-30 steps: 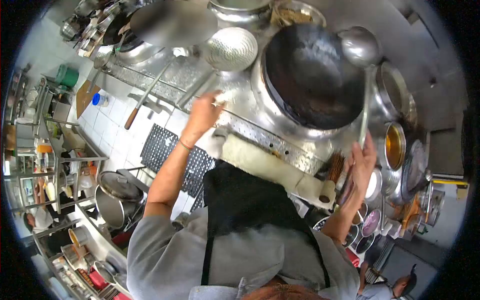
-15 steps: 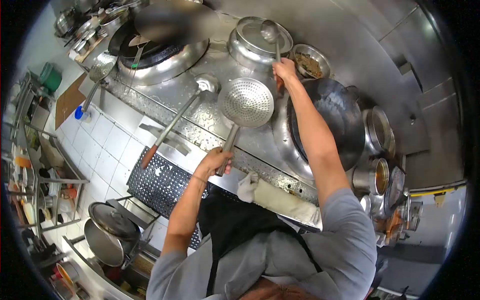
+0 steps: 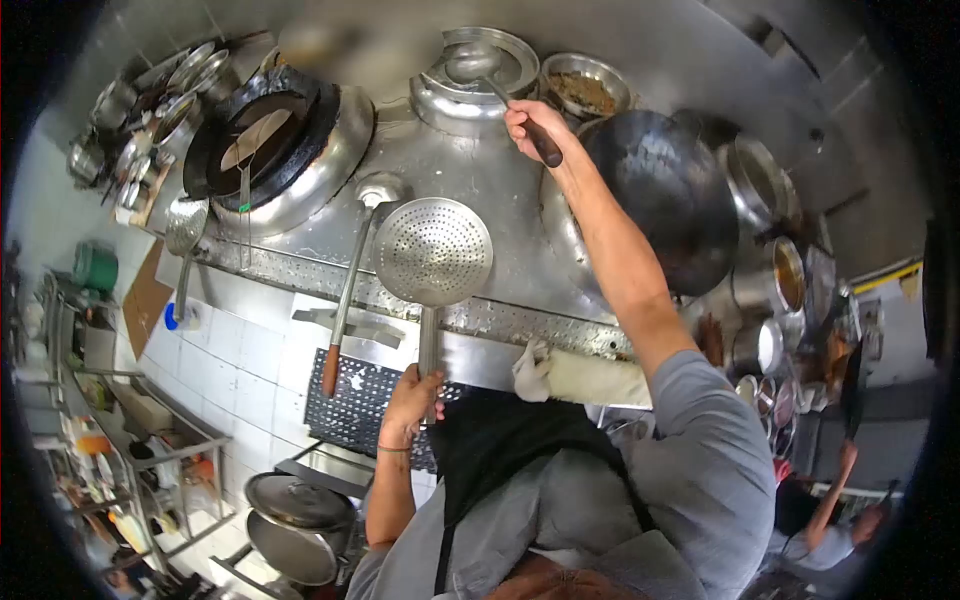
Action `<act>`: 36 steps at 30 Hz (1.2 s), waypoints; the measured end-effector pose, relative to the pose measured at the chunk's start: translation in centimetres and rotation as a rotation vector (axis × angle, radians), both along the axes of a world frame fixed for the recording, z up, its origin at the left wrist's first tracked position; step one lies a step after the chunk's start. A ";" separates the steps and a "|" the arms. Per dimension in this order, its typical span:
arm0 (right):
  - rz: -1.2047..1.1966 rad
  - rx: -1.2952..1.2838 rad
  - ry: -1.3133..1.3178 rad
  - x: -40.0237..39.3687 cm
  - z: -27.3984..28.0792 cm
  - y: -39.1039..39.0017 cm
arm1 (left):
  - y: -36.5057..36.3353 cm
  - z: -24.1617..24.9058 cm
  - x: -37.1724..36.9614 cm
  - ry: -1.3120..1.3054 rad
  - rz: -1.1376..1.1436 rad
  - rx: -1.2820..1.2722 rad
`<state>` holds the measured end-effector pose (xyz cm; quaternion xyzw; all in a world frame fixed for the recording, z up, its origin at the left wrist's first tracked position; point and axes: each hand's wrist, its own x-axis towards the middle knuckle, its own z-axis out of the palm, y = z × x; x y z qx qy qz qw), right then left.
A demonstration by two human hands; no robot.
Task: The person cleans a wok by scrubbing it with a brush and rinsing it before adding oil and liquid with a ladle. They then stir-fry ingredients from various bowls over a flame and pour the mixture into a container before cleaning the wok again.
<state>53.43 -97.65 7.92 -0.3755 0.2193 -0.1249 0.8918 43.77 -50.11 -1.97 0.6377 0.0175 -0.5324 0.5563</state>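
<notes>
My left hand [image 3: 411, 400] is closed round the handle of a perforated skimmer [image 3: 433, 251], whose round bowl lies above the steel stove top. In my right hand [image 3: 538, 130] is the dark handle of a ladle [image 3: 472, 62]; its bowl is over the round steel pot [image 3: 465, 108] at the back. A second ladle [image 3: 346, 290] with a wooden grip rests across the stove's front edge, left of the skimmer. Right of my right forearm stands a large dark wok [image 3: 668, 200]. A steel bowl with brown food [image 3: 583, 92] is just behind my right hand.
Another wok [image 3: 262, 150] sits on the left burner, with a wire-handled tool in it. A mesh skimmer [image 3: 186, 226] hangs over the left edge. A folded white cloth [image 3: 590, 380] lies on the front ledge. Pots [image 3: 787, 275] line the right side. A person [image 3: 825, 520] is at the lower right.
The ladle in my right hand has swung from above the pot's right side to over its middle. My left hand and the skimmer sit lower and further left. The view has turned, and a person now shows.
</notes>
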 end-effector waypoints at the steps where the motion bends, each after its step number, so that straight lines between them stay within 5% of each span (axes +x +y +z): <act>1: -0.014 -0.022 0.014 -0.4 0.2 0.4 | 0.5 -0.3 0.1 -0.036 -0.018 0.033; 3: 0.005 -0.014 0.042 -1.2 0.3 0.6 | 1.3 0.2 0.3 -0.019 -0.004 0.027; 7: -0.051 -0.424 0.264 -5.1 3.4 5.1 | 2.1 1.0 0.4 -0.033 -0.002 0.041; 10: -0.114 -0.428 0.176 -6.7 2.4 7.3 | 2.3 1.4 0.2 -0.079 0.004 0.078; 25: -0.017 0.392 -0.017 -20.7 -5.9 24.3 | 2.5 -1.2 0.8 -0.309 -0.064 0.165; 36: -0.027 0.639 0.042 -32.2 -2.3 26.8 | 1.0 -1.1 2.7 -0.355 -0.111 0.173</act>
